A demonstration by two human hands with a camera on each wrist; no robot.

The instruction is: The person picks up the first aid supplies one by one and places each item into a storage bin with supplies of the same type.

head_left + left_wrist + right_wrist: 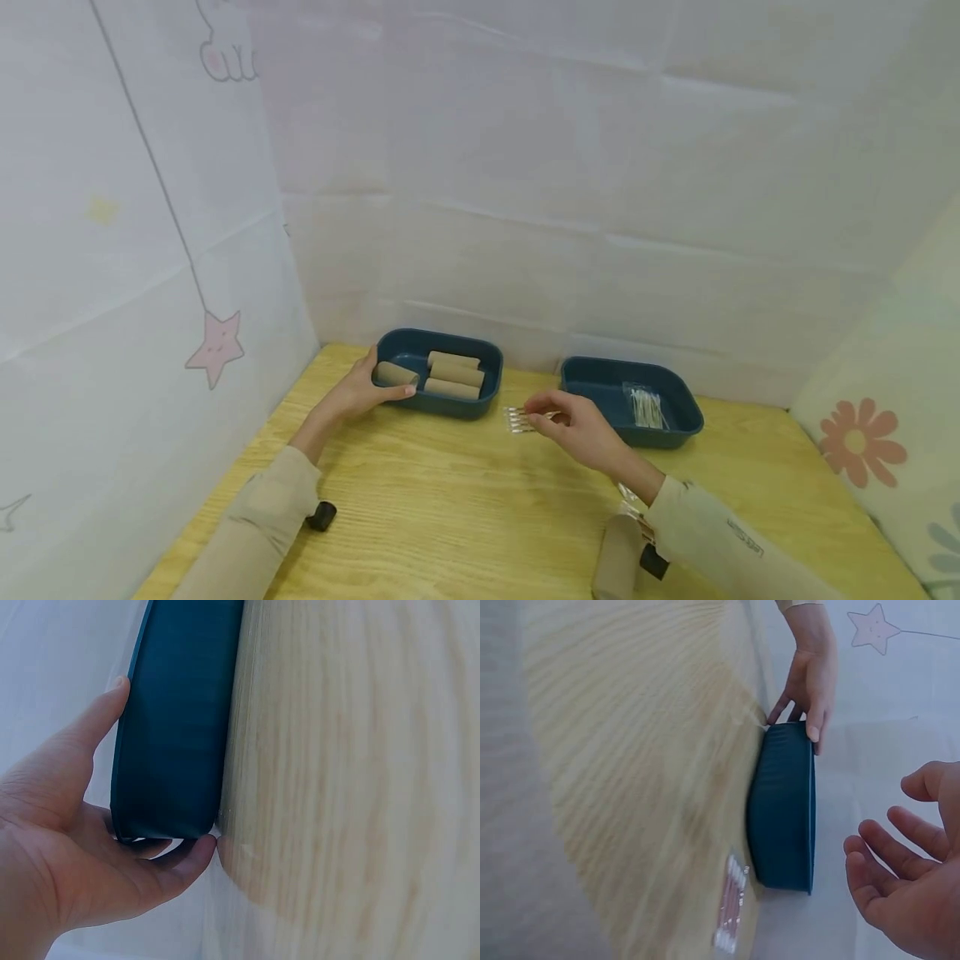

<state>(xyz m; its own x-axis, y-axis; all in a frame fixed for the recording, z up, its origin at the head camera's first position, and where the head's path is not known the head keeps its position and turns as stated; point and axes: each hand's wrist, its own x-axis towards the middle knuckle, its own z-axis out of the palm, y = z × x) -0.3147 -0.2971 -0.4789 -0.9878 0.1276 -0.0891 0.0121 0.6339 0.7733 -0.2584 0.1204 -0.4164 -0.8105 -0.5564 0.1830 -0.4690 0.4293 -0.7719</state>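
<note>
My left hand (360, 390) grips the left end of a dark blue tray (450, 406), its thumb at the rim and other fingers wrapped around the end wall (172, 750). Inside lie several brown cardboard tubes (455, 389), one of them close to my left thumb. To the right of this tray, a clear packet of cotton swabs (515, 419) lies on the wooden table. My right hand (581, 429) hovers over that packet with loosely bent fingers; the right wrist view shows nothing between them and the packet (731, 904) apart from the hand.
A second blue tray (660, 437) stands at the back right, holding a packet of white cotton swabs (647, 410). Another cardboard tube (618, 558) lies at the front right, near a clear packet (633, 502) partly hidden under my right forearm. White cloth walls (525, 275) border the table.
</note>
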